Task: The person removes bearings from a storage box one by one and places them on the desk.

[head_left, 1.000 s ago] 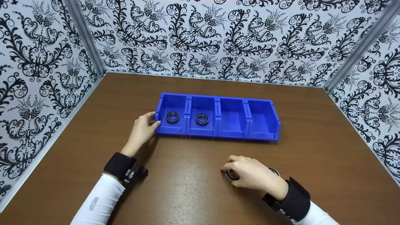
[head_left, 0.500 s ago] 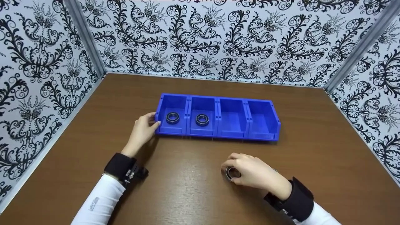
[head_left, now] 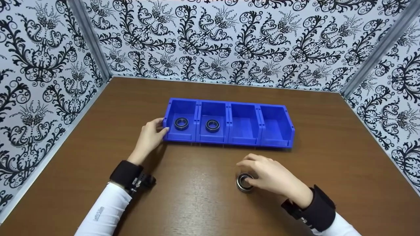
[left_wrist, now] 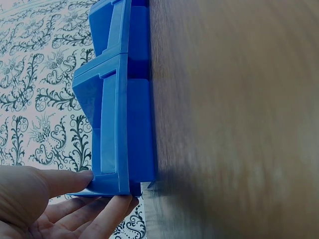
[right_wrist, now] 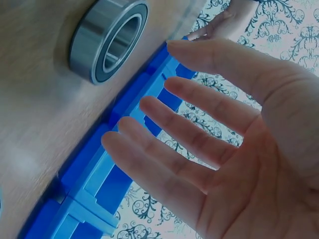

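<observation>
right hand (head_left: pixel 270 173) over bearing (right_wrist: pixel 92 45) lying on table (head_left: pixel 197 203), fingers loosely spread, clear of it in wrist view, holding nothing. left hand (head_left: pixel 149 136) pinches left end wall of blue bin row (head_left: pixel 228 140). my worry: careless brush could skid bearing, steel likely sliding easily on smooth wood; i reckon hard left tug could skew bins. bearing thick ring, shiny outside, darker face. bins moulded plastic; table brown, wood-grained, faintly glossy.

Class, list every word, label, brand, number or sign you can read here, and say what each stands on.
"Let'sSlim": on the left sleeve; small, so spelling is uncertain.
Left wristband: pale marks, too small to read.
Right wristband: the same.
Rings, blue bins: no readable text.
</observation>
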The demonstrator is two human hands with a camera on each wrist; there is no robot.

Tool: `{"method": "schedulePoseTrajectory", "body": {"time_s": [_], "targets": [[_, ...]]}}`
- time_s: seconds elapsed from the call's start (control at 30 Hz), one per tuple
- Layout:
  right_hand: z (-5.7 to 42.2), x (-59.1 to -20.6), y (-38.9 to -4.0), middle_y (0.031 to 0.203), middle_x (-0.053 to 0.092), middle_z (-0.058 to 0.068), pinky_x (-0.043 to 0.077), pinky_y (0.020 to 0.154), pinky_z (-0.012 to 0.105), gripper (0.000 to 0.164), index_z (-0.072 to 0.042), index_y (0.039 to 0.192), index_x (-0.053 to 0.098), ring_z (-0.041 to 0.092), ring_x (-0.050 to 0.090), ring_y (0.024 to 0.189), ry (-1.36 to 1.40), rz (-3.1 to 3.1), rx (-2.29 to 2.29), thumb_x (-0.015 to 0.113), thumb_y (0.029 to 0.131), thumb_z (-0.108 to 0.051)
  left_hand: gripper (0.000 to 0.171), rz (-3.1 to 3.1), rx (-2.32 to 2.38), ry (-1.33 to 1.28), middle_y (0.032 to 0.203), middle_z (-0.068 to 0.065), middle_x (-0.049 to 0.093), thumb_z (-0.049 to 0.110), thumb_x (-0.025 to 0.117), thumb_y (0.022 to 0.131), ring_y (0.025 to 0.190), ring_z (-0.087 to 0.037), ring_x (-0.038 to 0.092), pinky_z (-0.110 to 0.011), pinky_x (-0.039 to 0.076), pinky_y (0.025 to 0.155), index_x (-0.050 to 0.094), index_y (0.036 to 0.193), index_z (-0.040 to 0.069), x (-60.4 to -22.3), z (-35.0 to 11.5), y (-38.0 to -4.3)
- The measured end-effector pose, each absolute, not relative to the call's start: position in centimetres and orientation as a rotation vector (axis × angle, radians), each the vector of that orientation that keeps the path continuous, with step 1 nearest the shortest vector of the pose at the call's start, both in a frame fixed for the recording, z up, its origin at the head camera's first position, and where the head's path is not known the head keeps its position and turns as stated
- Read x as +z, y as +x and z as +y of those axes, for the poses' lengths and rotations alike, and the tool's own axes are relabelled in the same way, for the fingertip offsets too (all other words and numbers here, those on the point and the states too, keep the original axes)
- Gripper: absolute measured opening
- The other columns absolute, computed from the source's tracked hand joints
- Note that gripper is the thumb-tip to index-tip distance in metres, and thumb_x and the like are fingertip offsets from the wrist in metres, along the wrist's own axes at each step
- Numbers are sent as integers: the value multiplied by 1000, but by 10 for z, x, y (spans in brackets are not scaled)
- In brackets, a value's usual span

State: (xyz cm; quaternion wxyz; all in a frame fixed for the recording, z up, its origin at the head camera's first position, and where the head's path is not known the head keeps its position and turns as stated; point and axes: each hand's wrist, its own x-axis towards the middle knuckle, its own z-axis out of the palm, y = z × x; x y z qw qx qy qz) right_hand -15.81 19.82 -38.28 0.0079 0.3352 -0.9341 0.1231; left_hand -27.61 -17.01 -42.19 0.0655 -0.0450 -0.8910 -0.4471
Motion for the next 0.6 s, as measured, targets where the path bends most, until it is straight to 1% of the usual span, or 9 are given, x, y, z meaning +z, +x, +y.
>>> {"method": "schedulePoseTrajectory", "body": {"time_s": [0.2,0.6], "targets": [[206,-382,-161,119,70,8,62,80,43,41,-9,127,70,24,72,102,985,-2870,390,77,87,-13,45,-2690,-1350,-133,133,-33,64,6,62,99,124,-43,66,-52,53,108,54,139,-12,-422,-169,-276],[222,-381,-168,119,71,10,59,92,47,37,-6,125,71,29,71,110,784,-2795,513,77,90,-13,45,-2688,-1363,-120,133,-34,64,5,62,99,124,-44,66,-51,53,108,54,139,-13,-421,-170,-276]]}}
